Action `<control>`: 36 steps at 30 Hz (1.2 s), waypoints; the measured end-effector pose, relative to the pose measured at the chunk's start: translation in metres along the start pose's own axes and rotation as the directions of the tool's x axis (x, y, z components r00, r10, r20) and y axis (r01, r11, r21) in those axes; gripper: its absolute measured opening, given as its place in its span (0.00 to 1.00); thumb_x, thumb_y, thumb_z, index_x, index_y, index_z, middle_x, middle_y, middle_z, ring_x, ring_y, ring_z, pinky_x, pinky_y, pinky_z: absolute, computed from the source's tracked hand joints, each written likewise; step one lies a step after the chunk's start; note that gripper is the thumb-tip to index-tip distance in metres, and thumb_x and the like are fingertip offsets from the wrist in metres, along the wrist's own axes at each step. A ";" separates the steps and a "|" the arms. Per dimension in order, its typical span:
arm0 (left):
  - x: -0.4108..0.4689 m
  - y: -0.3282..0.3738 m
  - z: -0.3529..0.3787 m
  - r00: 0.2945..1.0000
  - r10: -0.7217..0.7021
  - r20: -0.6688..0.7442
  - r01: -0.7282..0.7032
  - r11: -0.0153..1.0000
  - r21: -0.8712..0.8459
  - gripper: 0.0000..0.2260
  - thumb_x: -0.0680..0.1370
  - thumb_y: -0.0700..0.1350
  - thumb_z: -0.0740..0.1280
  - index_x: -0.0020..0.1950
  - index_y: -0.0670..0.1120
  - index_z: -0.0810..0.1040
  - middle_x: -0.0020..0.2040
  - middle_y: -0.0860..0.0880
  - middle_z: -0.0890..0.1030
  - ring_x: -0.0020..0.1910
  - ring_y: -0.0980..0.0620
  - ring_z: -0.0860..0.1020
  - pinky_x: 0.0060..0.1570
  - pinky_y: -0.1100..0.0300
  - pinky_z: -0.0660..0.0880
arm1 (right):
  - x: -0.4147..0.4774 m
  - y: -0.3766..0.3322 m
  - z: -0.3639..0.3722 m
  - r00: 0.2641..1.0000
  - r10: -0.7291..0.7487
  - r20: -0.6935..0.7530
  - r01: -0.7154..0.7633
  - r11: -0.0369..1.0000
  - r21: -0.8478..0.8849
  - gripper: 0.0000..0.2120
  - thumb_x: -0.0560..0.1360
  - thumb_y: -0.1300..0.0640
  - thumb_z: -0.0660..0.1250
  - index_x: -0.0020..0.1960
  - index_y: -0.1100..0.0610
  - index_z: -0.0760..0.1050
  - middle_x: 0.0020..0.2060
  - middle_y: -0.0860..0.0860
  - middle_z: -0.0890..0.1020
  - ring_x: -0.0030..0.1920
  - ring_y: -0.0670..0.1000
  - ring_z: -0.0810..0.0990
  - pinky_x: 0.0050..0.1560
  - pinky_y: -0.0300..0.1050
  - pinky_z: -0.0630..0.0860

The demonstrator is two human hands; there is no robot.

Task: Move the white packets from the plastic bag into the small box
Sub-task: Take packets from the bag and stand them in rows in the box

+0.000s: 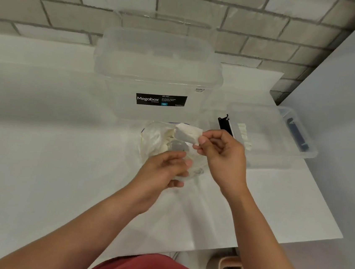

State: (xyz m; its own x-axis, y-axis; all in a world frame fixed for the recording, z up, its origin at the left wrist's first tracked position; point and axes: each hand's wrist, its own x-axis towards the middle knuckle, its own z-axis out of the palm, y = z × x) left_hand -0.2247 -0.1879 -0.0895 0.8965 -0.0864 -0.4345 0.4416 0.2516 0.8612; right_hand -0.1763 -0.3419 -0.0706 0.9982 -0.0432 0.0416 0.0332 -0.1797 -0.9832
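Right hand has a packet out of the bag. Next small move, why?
Probably swing the white packet right, over the small box, and let go: the right hand pinches it clear of the plastic bag, the left hand holds the bag, and packets already lie in that box.

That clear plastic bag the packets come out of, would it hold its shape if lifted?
Probably not: the plastic bag looks thin and crumpled, so it would likely sag. It seems light and apt to slide; the left hand grips its edge, perhaps to steady it.
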 end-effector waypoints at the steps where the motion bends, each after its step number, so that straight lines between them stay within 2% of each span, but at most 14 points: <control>1: 0.004 0.001 0.004 0.999 0.024 -0.033 -0.026 0.997 -0.072 0.14 0.76 0.46 0.74 0.60 0.48 0.82 0.54 0.47 0.84 0.51 0.49 0.84 0.45 0.58 0.79 | -0.003 0.000 0.001 1.000 0.016 -0.019 -0.015 0.997 0.073 0.02 0.78 0.64 0.70 0.50 0.62 0.80 0.43 0.58 0.85 0.44 0.53 0.87 0.47 0.43 0.82; 5: 0.015 0.011 0.015 0.974 0.185 -0.133 -0.195 0.978 -0.068 0.08 0.78 0.46 0.71 0.55 0.46 0.83 0.52 0.43 0.85 0.54 0.44 0.83 0.46 0.56 0.79 | -0.013 0.006 0.006 0.997 0.080 -0.017 -0.074 0.973 0.220 0.03 0.77 0.64 0.72 0.51 0.62 0.80 0.43 0.57 0.86 0.45 0.56 0.87 0.49 0.47 0.83; 8: 0.019 0.015 0.013 0.928 0.335 -0.165 -0.311 0.937 0.157 0.06 0.79 0.45 0.71 0.53 0.46 0.84 0.47 0.46 0.86 0.50 0.44 0.84 0.46 0.52 0.83 | -0.015 0.011 0.003 0.997 0.079 -0.008 -0.077 0.986 0.149 0.09 0.76 0.60 0.74 0.56 0.53 0.80 0.49 0.50 0.85 0.47 0.53 0.86 0.52 0.57 0.83; 11: 0.023 0.025 0.004 0.862 0.507 -0.014 -0.419 0.727 0.543 0.03 0.78 0.47 0.71 0.51 0.51 0.84 0.43 0.54 0.85 0.45 0.55 0.85 0.46 0.49 0.83 | -0.011 0.010 -0.007 0.998 0.047 0.031 -0.049 0.997 0.058 0.18 0.75 0.54 0.75 0.63 0.43 0.77 0.53 0.43 0.83 0.48 0.51 0.85 0.54 0.55 0.82; 13: 0.022 0.038 0.005 0.852 0.515 0.094 -0.444 0.615 0.652 0.03 0.78 0.47 0.72 0.50 0.51 0.84 0.42 0.54 0.84 0.43 0.57 0.84 0.45 0.51 0.83 | -0.006 0.009 -0.013 0.995 0.046 0.087 -0.051 0.997 0.055 0.13 0.76 0.56 0.74 0.60 0.49 0.80 0.50 0.45 0.85 0.47 0.52 0.86 0.54 0.57 0.82; 14: 0.021 0.043 0.006 0.853 0.508 0.119 -0.449 0.597 0.665 0.04 0.77 0.47 0.72 0.51 0.51 0.84 0.43 0.54 0.84 0.43 0.57 0.84 0.44 0.52 0.83 | -0.005 0.008 -0.015 0.994 0.034 0.106 -0.041 0.997 0.064 0.09 0.77 0.58 0.74 0.56 0.53 0.82 0.47 0.47 0.86 0.46 0.53 0.86 0.54 0.57 0.82; 16: 0.019 0.051 0.012 0.868 0.482 0.122 -0.441 0.634 0.635 0.07 0.75 0.47 0.75 0.53 0.51 0.84 0.46 0.54 0.84 0.45 0.56 0.84 0.44 0.52 0.83 | -0.005 0.009 -0.018 0.994 0.012 0.112 -0.027 0.990 0.139 0.04 0.78 0.61 0.72 0.52 0.59 0.83 0.44 0.52 0.87 0.45 0.54 0.86 0.51 0.53 0.83; 19: 0.017 0.052 0.022 0.914 0.396 0.090 -0.386 0.782 0.489 0.14 0.73 0.43 0.77 0.57 0.53 0.82 0.48 0.51 0.84 0.43 0.50 0.85 0.45 0.49 0.83 | -0.007 0.007 -0.024 0.993 0.034 0.112 -0.058 0.973 0.225 0.04 0.78 0.62 0.71 0.53 0.59 0.83 0.43 0.53 0.87 0.45 0.52 0.86 0.49 0.46 0.82; 22: 0.023 0.047 0.030 0.906 0.418 0.070 -0.384 0.740 0.552 0.17 0.73 0.41 0.77 0.58 0.56 0.81 0.44 0.51 0.84 0.41 0.51 0.85 0.43 0.53 0.82 | -0.004 0.002 -0.040 0.997 -0.009 0.076 0.006 0.999 0.043 0.13 0.77 0.57 0.74 0.60 0.48 0.81 0.51 0.45 0.84 0.45 0.49 0.85 0.48 0.46 0.82; 25: 0.027 0.049 0.038 0.894 0.435 0.110 -0.393 0.641 0.659 0.20 0.72 0.42 0.78 0.59 0.58 0.79 0.42 0.54 0.83 0.41 0.55 0.84 0.42 0.60 0.80 | 0.006 -0.013 -0.068 0.990 -0.109 0.090 0.118 0.988 -0.097 0.20 0.76 0.54 0.75 0.66 0.44 0.77 0.54 0.42 0.82 0.44 0.45 0.83 0.43 0.37 0.79; 29: 0.034 0.054 0.060 0.882 0.432 0.189 -0.432 0.582 0.689 0.21 0.72 0.41 0.77 0.62 0.56 0.77 0.42 0.54 0.84 0.41 0.57 0.83 0.38 0.68 0.77 | 0.030 -0.033 -0.114 0.927 -0.116 0.358 0.248 0.903 -0.350 0.08 0.77 0.52 0.73 0.55 0.45 0.84 0.45 0.41 0.85 0.45 0.44 0.85 0.46 0.37 0.77; 31: 0.038 0.056 0.074 0.871 0.442 0.216 -0.458 0.569 0.684 0.22 0.72 0.41 0.78 0.62 0.56 0.77 0.42 0.54 0.84 0.41 0.58 0.83 0.41 0.69 0.77 | 0.040 -0.039 -0.131 0.893 -0.115 0.436 0.321 0.841 -0.435 0.04 0.77 0.53 0.72 0.50 0.46 0.85 0.42 0.40 0.86 0.44 0.42 0.84 0.44 0.35 0.76; 33: 0.043 0.057 0.087 0.859 0.465 0.214 -0.470 0.552 0.689 0.22 0.71 0.42 0.78 0.62 0.56 0.76 0.43 0.55 0.84 0.42 0.60 0.83 0.44 0.69 0.78 | 0.049 -0.044 -0.144 0.887 -0.134 0.441 0.366 0.786 -0.498 0.04 0.77 0.52 0.72 0.49 0.45 0.85 0.40 0.39 0.85 0.43 0.41 0.83 0.45 0.35 0.76; 36: 0.054 0.055 0.103 0.820 0.543 0.182 -0.479 0.477 0.737 0.22 0.70 0.49 0.79 0.61 0.55 0.77 0.48 0.59 0.82 0.48 0.62 0.81 0.47 0.64 0.79 | 0.068 -0.045 -0.165 0.915 -0.207 0.347 0.380 0.733 -0.565 0.03 0.77 0.52 0.72 0.49 0.45 0.85 0.39 0.37 0.84 0.44 0.40 0.82 0.50 0.37 0.76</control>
State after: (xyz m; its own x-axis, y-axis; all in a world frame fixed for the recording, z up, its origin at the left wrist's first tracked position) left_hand -0.1485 -0.2777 -0.0386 0.9812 -0.1098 0.1589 -0.1931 -0.5487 0.8134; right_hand -0.1180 -0.4986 0.0060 0.9237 0.3383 0.1799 0.3751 -0.7030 -0.6042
